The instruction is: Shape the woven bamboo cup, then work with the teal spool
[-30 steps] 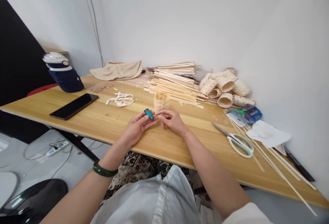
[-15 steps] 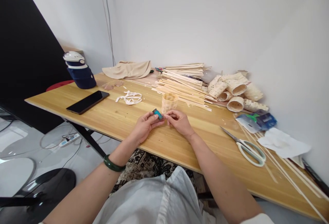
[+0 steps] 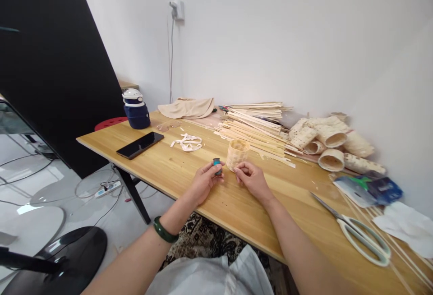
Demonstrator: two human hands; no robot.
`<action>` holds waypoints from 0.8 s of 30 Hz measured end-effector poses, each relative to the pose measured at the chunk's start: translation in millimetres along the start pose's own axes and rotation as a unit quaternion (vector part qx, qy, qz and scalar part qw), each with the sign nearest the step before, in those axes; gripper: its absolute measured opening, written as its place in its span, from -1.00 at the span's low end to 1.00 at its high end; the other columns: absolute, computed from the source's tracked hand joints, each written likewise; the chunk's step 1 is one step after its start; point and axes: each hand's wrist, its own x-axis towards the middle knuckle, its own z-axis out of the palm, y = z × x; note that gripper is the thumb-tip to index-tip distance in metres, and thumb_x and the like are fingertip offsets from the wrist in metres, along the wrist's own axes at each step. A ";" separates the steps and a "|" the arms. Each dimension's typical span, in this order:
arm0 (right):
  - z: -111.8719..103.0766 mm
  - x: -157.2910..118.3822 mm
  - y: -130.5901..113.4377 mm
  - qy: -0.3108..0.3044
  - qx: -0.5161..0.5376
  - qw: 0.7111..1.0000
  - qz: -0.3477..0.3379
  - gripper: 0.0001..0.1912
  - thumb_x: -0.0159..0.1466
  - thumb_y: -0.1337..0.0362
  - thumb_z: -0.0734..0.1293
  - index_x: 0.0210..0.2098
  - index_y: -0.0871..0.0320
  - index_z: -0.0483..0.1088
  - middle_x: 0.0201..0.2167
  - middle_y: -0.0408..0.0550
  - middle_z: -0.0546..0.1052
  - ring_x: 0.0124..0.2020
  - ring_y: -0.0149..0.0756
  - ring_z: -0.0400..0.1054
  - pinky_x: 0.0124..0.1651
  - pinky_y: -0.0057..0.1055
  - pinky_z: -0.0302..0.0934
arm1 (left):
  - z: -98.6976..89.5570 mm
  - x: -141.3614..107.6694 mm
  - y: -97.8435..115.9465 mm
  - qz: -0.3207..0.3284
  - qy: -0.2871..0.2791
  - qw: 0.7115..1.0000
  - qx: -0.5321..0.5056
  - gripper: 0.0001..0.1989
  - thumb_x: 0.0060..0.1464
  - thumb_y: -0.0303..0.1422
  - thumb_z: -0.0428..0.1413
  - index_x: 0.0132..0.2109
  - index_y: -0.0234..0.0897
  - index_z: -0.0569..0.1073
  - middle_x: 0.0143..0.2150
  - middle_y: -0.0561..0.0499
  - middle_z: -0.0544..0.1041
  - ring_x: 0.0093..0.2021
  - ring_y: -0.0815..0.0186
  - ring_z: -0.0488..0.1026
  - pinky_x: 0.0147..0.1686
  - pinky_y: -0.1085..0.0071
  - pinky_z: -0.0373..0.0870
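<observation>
A small teal spool [image 3: 217,166] with dark ends is held upright between the thumb and fingers of my left hand [image 3: 204,181]. Just right of it, my right hand [image 3: 251,177] is closed in a pinch; whatever its fingertips hold is too small to make out. A small woven basket [image 3: 237,153] of pale strips stands on the wooden table [image 3: 176,171], right behind my right fingertips. Curled white strips [image 3: 188,143] lie farther back on the left.
Left on the table are a phone [image 3: 140,145] and a blue and white flask [image 3: 136,110]. Thin wooden strips [image 3: 253,128] are piled at the back. Bark tubes [image 3: 331,159], a blue packet [image 3: 372,187] and scissors [image 3: 360,236] lie right.
The camera view has shifted, so the scene sits lower and farther right. My hands have moved apart, and the spool has turned from tilted to upright.
</observation>
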 end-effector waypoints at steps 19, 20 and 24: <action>1.8 -3.1 -2.3 -0.055 -0.009 0.998 0.016 -0.60 0.04 -0.13 0.51 -0.47 0.09 0.52 -0.69 -0.14 0.45 -0.68 -0.39 0.24 -0.60 -0.42 0.17 | 3.5 5.5 -22.5 0.094 -0.012 0.981 0.167 -0.51 -0.13 -0.06 0.40 -0.15 -0.35 0.66 -0.26 -0.11 0.63 -0.33 0.25 0.52 -0.26 0.34 0.50; 0.7 -2.9 -0.9 -0.054 -0.010 0.998 0.020 -0.58 0.03 -0.15 0.51 -0.48 0.09 0.51 -0.71 -0.15 0.43 -0.69 -0.39 0.24 -0.60 -0.43 0.16 | 3.5 5.7 -24.5 0.101 -0.011 0.977 0.187 -0.54 -0.11 -0.08 0.40 -0.16 -0.35 0.66 -0.31 -0.09 0.62 -0.36 0.26 0.51 -0.28 0.34 0.50; -3.9 -2.0 5.4 -0.044 -0.013 0.998 0.038 -0.50 -0.01 -0.23 0.52 -0.45 0.09 0.49 -0.69 -0.15 0.44 -0.67 -0.38 0.26 -0.60 -0.43 0.17 | 3.6 5.4 -27.2 0.134 0.007 0.953 0.271 -0.75 -0.02 -0.27 0.35 -0.21 -0.33 0.66 -0.29 -0.08 0.60 -0.31 0.25 0.51 -0.25 0.38 0.47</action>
